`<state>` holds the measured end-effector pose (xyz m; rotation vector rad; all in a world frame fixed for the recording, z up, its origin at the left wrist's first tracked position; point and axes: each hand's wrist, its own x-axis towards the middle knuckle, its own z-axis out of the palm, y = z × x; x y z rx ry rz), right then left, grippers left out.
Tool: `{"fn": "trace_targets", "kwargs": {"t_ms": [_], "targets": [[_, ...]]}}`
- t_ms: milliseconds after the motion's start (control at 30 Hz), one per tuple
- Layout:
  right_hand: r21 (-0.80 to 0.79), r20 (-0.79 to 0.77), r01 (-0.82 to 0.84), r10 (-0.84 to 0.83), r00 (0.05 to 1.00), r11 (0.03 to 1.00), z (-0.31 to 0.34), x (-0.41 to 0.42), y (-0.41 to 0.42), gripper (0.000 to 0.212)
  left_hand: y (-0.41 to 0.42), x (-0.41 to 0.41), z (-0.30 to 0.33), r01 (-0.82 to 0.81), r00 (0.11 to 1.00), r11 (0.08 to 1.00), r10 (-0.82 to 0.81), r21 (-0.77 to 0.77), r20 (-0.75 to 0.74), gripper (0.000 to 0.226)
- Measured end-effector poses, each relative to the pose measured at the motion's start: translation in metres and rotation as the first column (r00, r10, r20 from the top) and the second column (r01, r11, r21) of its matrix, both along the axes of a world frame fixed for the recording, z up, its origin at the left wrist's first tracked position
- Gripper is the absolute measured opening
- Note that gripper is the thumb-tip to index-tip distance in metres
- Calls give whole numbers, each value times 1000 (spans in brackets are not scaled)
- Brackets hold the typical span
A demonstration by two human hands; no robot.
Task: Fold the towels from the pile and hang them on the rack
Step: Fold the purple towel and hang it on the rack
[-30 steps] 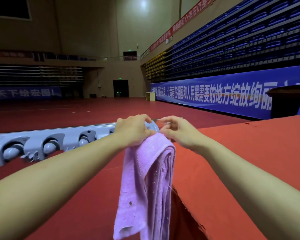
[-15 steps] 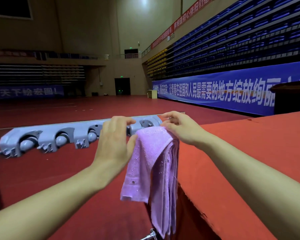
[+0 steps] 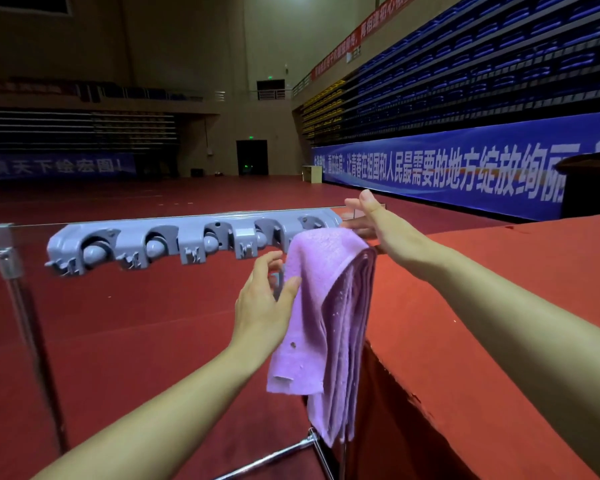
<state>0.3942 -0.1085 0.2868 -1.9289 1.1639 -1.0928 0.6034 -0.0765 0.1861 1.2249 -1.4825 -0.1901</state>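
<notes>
At the far left, a shiny metal post (image 3: 21,289) of the stand is seen, with a small clamp near its top. Next to it, a long grey rack (image 3: 160,242) with round knobs and small hooks is held up across the view. Four holders on it are seen with nothing hung in them. Further right, the left hand (image 3: 262,306) is seen with its fingers loosely spread, and its thumb is laid on the left edge of the purple towel (image 3: 326,306). Nothing is gripped by it. The folded towel is hung over the right end of the rack, and its layers are draped down toward a thin metal bar (image 3: 274,455) near the floor. To the right of the towel, the right hand (image 3: 371,220) is held open just past the end of the rack, with straight fingers and nothing in it. It cannot be told if the rack is touched by it. At the far right, a red tabletop (image 3: 499,306) is seen just beside the towel. The pile of towels is not seen in this view. The towel looks hung, so this step is judged to be nearly done. The towel is set at the very end of the rack, so it could slip off if it is bumped. More cloth is hung on the near side, so it could be pulled down by its own weight. The neat fold could also be spoiled if the edge is tugged.
</notes>
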Motion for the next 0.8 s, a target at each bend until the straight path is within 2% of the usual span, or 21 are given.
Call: {"fn": "trace_targets", "kwargs": {"t_ms": [67, 200, 267, 367, 467, 567, 667, 800], "targets": [[0, 18, -3, 3, 1000, 1000, 1, 2, 5, 65, -4, -6, 3, 33, 998, 999, -31, 26, -47, 47], [10, 23, -7, 7, 1000, 1000, 2, 2, 5, 63, -13, -14, 12, 59, 987, 996, -48, 65, -154, 43], [22, -2, -15, 15, 1000, 1000, 2, 1, 0, 64, -17, -15, 16, 78, 974, 997, -72, 19, -216, 40], [1, -60, 11, -11, 998, 1000, 1, -3, -7, 53, -12, -16, 17, 106, 967, 992, -119, -71, -225, 35], [-9, -137, -13, 11, 990, 1000, -1, -6, -9, 66, -6, -14, 11, 154, 969, 984, -169, -92, -181, 36], [-8, -151, -36, 34, 988, 999, -5, -9, -12, 77, -14, -7, -2, 118, 986, 993, -119, -11, -119, 39], [-27, -144, -37, 32, 989, 999, -6, -10, -14, 74, -20, -2, -8, 13, 1000, 996, -14, 89, 14, 43], [-30, -121, -41, 37, 992, 999, -7, -10, -15, 65, -23, -2, -5, -145, 980, 983, 126, 115, 157, 41]]}}
